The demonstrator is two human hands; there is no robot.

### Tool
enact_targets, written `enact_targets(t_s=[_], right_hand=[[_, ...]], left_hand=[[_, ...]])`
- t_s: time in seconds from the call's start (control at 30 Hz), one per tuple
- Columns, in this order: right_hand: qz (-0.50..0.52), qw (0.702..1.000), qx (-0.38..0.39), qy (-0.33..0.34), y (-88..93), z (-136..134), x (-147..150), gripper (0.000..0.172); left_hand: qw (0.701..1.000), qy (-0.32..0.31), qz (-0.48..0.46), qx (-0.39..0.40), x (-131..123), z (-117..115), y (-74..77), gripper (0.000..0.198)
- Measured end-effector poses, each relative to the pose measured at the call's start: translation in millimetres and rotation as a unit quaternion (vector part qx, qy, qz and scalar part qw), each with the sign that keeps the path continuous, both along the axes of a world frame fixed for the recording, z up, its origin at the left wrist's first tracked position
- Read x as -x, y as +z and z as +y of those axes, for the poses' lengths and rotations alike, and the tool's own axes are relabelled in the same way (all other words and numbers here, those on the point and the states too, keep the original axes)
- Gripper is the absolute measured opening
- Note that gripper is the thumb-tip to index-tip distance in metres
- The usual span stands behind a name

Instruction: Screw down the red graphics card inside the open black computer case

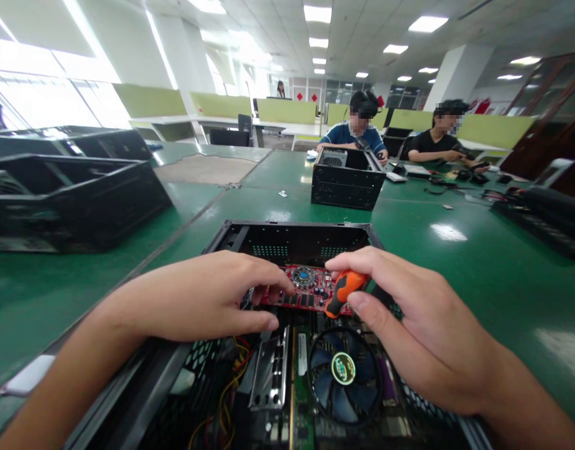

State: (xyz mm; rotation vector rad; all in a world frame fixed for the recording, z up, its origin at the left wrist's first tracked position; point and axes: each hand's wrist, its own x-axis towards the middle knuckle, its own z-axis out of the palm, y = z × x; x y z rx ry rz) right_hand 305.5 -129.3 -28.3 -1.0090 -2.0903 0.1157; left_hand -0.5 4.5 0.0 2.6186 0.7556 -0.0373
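Note:
An open black computer case [310,234] lies in front of me. Inside it is a red graphics card [310,300] with a small round fan. My left hand [222,294] reaches over the card's left end, fingers bent and thumb apart; whether the fingertips press on the card I cannot tell. In my right hand [409,319], between thumb and fingers, is a screwdriver [347,292] with an orange and black handle, tilted over the card's right part. Its shaft is hidden. Nearer me are a round cooler fan [344,375] and a silver slotted metal plate [270,369].
Cables [231,387] run along the case's left inside. Black cases [72,200] stand at left on the green table [231,206]. Across it, two people [357,128] work near another case [346,184]. A black keyboard-like object [540,215] lies right.

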Motion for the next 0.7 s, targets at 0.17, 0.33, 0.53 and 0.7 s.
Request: enact_targets(t_s=[0.17,0.33,0.53,0.7], right_hand=[[-0.004,1.000,0.008,0.010,1.0,0.4,0.5,0.032],[0.000,1.000,0.015,0.018,-0.3,-1.5,1.1,0.033],[0.012,0.999,0.015,0.041,-2.8,1.1,0.4,0.026],[0.020,0.997,0.016,0.066,-5.0,4.2,-0.7,0.014]], left_hand=[[1.000,0.001,0.000,0.003,1.2,1.0,-0.2,0.034],[1.000,-0.001,-0.010,-0.005,2.4,1.3,-2.0,0.032],[1.000,0.002,0.003,-0.009,0.5,0.3,-1.1,0.037],[1.000,-0.002,-0.009,-0.016,-0.4,1.3,-2.2,0.031]])
